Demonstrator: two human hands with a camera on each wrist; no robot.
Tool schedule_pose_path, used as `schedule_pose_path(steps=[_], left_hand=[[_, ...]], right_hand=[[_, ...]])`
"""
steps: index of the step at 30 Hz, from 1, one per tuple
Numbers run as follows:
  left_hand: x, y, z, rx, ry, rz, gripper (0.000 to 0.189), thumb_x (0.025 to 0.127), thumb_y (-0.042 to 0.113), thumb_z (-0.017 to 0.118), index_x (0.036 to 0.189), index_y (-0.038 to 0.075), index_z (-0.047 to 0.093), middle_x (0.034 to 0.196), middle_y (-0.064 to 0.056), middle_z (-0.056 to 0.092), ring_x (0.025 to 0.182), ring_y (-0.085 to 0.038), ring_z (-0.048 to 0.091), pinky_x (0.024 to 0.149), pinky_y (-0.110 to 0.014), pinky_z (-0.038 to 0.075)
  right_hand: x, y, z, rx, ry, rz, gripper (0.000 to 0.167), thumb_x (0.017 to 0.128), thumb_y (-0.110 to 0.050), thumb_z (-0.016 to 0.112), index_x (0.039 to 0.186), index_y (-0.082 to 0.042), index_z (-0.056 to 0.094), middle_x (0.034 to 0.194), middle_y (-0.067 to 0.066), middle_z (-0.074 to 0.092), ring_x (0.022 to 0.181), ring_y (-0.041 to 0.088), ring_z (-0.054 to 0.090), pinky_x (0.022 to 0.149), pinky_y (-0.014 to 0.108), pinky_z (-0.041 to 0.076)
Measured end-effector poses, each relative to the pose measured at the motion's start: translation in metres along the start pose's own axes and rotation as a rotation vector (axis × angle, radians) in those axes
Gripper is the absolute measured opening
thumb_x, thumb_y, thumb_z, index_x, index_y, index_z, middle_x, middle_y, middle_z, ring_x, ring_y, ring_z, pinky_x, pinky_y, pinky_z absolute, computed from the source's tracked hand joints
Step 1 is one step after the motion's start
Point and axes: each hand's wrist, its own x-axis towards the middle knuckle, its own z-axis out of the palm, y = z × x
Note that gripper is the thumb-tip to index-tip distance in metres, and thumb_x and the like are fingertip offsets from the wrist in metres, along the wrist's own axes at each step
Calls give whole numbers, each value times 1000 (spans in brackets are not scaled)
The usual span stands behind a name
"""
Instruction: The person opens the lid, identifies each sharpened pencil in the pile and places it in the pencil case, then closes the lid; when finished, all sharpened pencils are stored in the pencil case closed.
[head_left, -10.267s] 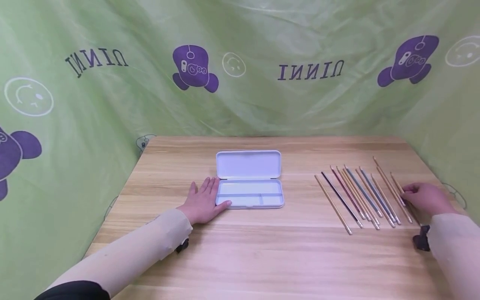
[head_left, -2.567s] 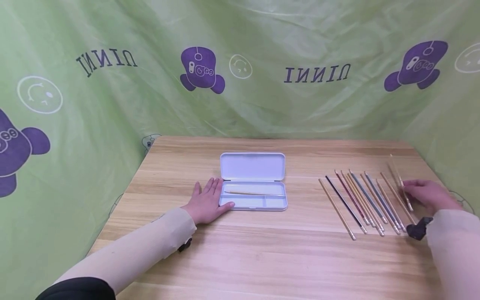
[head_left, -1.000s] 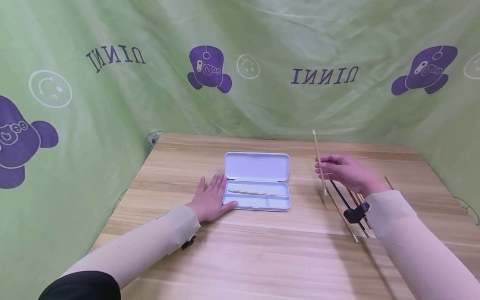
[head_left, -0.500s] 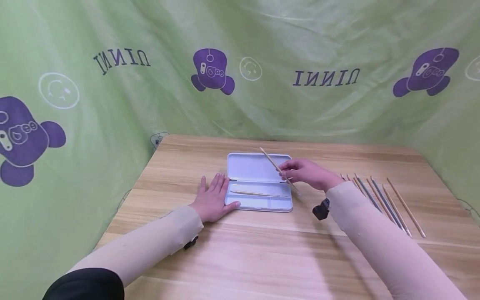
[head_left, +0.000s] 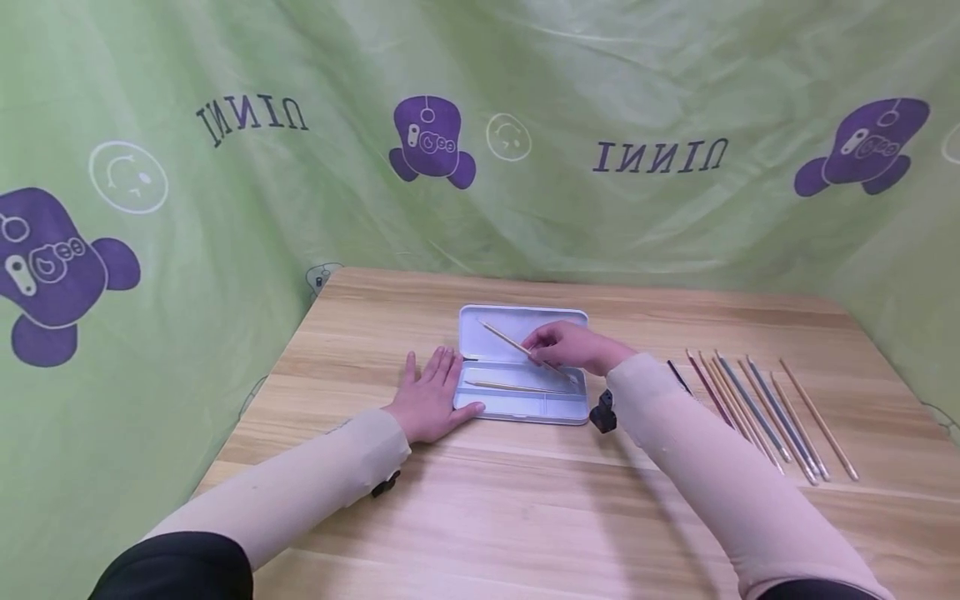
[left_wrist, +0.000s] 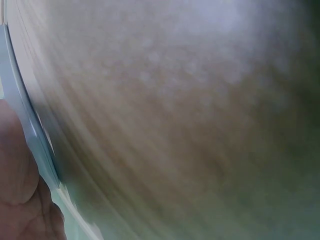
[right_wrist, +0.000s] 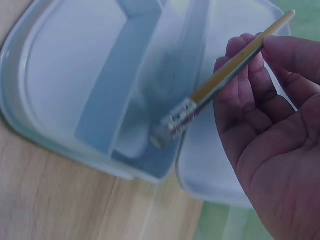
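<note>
In the head view my right hand [head_left: 573,346] pinches a yellow pencil [head_left: 501,335] between thumb and fingers, tilted over the open white pencil case [head_left: 498,406]. The right wrist view shows that pencil's silver ferrule and pale eraser [right_wrist: 161,136] pointing down toward the long rear compartment [right_wrist: 172,55]. Another pencil [head_left: 517,387] lies lengthwise in that compartment. My left hand [head_left: 427,407] rests flat on the table, fingers spread along the case's left side, thumb at its front corner. In the left wrist view part of the hand [left_wrist: 17,165] appears beside the case edge [left_wrist: 30,115].
Several pencils [head_left: 738,400] in yellow, red, blue and black lie side by side on the wooden table [head_left: 480,508] to the right, partly behind my right sleeve [head_left: 705,458]. The case lid [head_left: 480,346] stands raised at the back. A green printed curtain [head_left: 555,225] surrounds the table.
The case was bare at first; one pencil now lies in it. My right hand has picked another from the right end of the row and carried it left over the case. My left hand stays put.
</note>
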Motion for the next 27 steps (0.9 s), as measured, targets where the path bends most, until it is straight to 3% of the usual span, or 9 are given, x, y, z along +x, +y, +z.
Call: schedule_pose_path(steps=[6,13,17,22,27], left_hand=[[1,1,0,-4,1,2,99,101,73,32,165,0,10,171,-18,6,158,-32,-1,119,-64,-11],[1,2,-1,1,-14,-9,100,101,75,30,165,1,8,171,-17,4,158,-30,-2,119,-63,-12],[-1,4,-4,-9,-21,-7,99,101,74,31,165,0,9,171,-17,5,158,-30,-2,119,-63,-12],[-4,5,-8,-15,-32,-10,99,102,73,31,165,0,9,171,-18,5,158,-31,-2,119,-63,-11],[-5,5,-9,-14,-38,-8,99,102,73,30,165,0,8,171,-18,4,158,-32,-2,119,-63,-11]], right_hand=[[6,-3,9,-211,-18,-38,22,98,-2,62,116,8,70,89,7,69,76,12,56,72,27,48],[8,-2,17,-452,-25,-91,16,97,-4,66,109,-1,76,91,-1,70,85,12,59,85,32,50],[5,-4,21,-559,-26,-109,14,96,-6,66,104,-3,77,86,-3,69,83,12,59,86,34,51],[2,-6,24,-607,-8,-103,14,94,-2,64,99,-4,77,85,-2,66,83,15,57,86,34,50],[-4,-5,19,-553,25,-82,18,92,0,61,101,-3,76,93,2,71,89,19,61,90,38,51]])
